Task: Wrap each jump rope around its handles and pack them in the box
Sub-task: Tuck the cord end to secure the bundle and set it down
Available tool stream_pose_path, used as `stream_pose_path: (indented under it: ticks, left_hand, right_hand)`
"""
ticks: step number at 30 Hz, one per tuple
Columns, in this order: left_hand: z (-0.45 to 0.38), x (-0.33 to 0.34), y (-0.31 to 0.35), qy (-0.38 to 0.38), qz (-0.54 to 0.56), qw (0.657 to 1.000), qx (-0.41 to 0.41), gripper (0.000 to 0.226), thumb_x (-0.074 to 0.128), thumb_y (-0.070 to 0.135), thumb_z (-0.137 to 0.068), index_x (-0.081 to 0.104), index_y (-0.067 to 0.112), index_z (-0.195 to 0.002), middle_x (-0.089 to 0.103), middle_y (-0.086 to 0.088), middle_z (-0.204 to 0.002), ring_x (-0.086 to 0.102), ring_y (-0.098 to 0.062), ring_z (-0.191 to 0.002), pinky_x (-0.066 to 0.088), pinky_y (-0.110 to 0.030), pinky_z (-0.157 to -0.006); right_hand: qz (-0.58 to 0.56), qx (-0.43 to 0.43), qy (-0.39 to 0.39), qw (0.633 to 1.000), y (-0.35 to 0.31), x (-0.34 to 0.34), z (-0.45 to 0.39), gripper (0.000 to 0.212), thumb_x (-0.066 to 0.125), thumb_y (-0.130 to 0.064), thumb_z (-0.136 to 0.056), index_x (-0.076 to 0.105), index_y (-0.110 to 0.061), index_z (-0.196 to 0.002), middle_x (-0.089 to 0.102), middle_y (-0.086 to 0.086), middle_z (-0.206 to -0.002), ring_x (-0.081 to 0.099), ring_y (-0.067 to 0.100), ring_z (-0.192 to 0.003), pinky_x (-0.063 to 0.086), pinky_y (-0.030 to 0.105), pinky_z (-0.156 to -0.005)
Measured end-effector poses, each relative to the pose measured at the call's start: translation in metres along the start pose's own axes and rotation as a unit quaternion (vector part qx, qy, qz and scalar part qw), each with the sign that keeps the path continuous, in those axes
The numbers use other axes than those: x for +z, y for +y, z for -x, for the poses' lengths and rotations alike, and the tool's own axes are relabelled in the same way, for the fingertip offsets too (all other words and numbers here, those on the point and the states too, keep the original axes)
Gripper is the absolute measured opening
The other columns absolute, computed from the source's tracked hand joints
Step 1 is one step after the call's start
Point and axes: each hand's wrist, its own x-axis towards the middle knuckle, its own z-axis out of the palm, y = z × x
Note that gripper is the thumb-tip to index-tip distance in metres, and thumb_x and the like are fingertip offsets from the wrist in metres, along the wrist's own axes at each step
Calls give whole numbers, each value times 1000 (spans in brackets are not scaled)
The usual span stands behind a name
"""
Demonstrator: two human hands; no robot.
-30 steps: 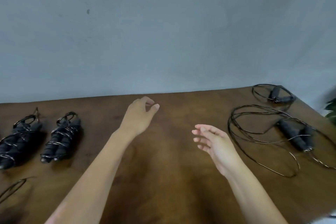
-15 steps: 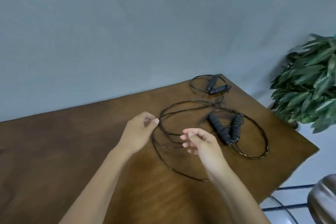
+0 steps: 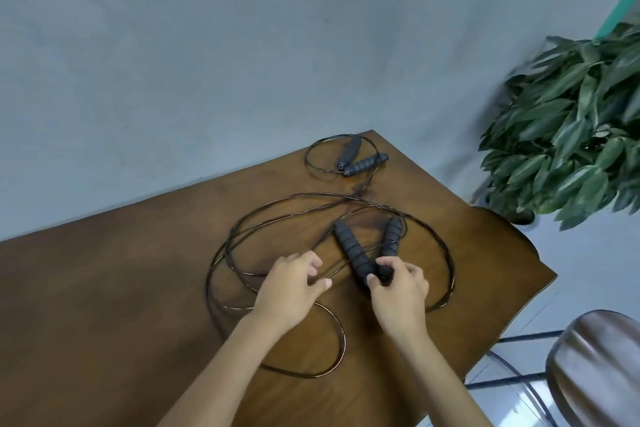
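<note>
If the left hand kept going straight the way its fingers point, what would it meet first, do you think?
Probably the nearer handle of the loose jump rope, just beyond the left hand; a cord strand may come first, as depth is unclear.

Looks like a plain indoor room, maybe office or home corner; can't tell which. Wooden bench point(image 3: 104, 305) against a bare grey wall point(image 3: 207, 45), leafy potted plant point(image 3: 571, 121) on pale floor point(image 3: 588, 270) at right, chair point(image 3: 595, 364) w/ clear frame nearby.
</note>
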Motion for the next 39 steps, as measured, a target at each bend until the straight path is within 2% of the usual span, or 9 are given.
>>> stream_pose_path:
  ticks: [7, 10, 16, 19, 23, 25, 31, 35, 39]
  left_hand:
    - [-10, 22, -7, 0, -136, 990, 41, 20, 58, 37, -105, 49, 29, -90, 62, 10, -97, 52, -17, -100, 52, -35, -80]
    - [-17, 7, -10, 23, -89, 995, 26, 18, 56, 37, -107, 49, 31, -91, 65, 12, -86, 60, -9, -83, 55, -31, -72]
    - [-44, -35, 2, 70, 96, 992, -30, 25, 57, 34, -105, 57, 25, -82, 71, 7, -66, 59, -6, -53, 55, -36, -70]
    - [-57, -54, 6, 120, 119, 984, -63, 26, 57, 36, -105, 60, 22, -83, 72, 6, -66, 62, -15, -57, 53, -35, -68]
    - [-63, -71, 5, 143, 152, 973, -97, 24, 60, 34, -103, 63, 19, -84, 73, 2, -67, 59, -13, -62, 47, -32, -68]
    - [-62, -74, 4, 128, 170, 971, -106, 22, 63, 33, -102, 65, 18, -87, 74, 1, -69, 58, -14, -58, 48, -30, -65]
    - [-51, -72, 8, 70, 217, 969, -95, 21, 77, 33, -93, 70, 13, -93, 72, 0, -70, 58, -11, -53, 47, -22, -54]
    - [-40, -76, 17, 66, 221, 970, -77, 19, 76, 33, -95, 70, 15, -95, 72, 0, -72, 64, -11, -61, 53, -28, -66]
    - [-29, -89, 18, 44, 243, 967, -68, 11, 72, 29, -97, 70, 17, -97, 79, 2, -84, 75, -18, -84, 61, -39, -86]
  right_hand:
    - [160, 6, -32, 987, -2, 24, -23, 57, 60, -56, -95, 48, -29, -144, 29, 14, -161, 24, 33, -145, 27, 42, -118]
    - [191, -2, -9, 982, -5, 28, -28, 62, 56, -62, -94, 52, -26, -144, 33, 14, -160, 27, 32, -145, 30, 41, -117]
    - [160, -47, -19, 986, -3, 20, -30, 47, 63, -47, -96, 65, -16, -130, 43, 8, -149, 39, 25, -134, 43, 35, -108]
    - [109, -55, -76, 990, -2, 4, -28, 42, 69, -45, -92, 69, -17, -123, 52, 2, -133, 49, 21, -121, 47, 33, -102]
    - [-46, -42, -205, 977, -11, -34, -20, 16, 79, -35, -86, 78, -21, -92, 72, -3, -96, 66, 17, -89, 53, 31, -80]
    - [-105, -67, -243, 962, -21, -56, -14, 10, 79, -30, -86, 78, -20, -83, 71, -3, -99, 67, 16, -88, 49, 24, -73]
    - [-150, -172, -238, 944, -71, -111, 1, 9, 73, -27, -91, 80, -21, -94, 72, -14, -111, 65, 2, -106, 46, 16, -89]
    - [-182, -224, -223, 931, -114, -136, 6, 16, 72, -30, -92, 79, -19, -102, 74, -9, -112, 67, 8, -109, 47, 26, -94]
    - [-234, -253, -228, 910, -163, -157, 11, 21, 70, -31, -92, 78, -14, -102, 75, 3, -106, 69, 16, -100, 48, 30, -93]
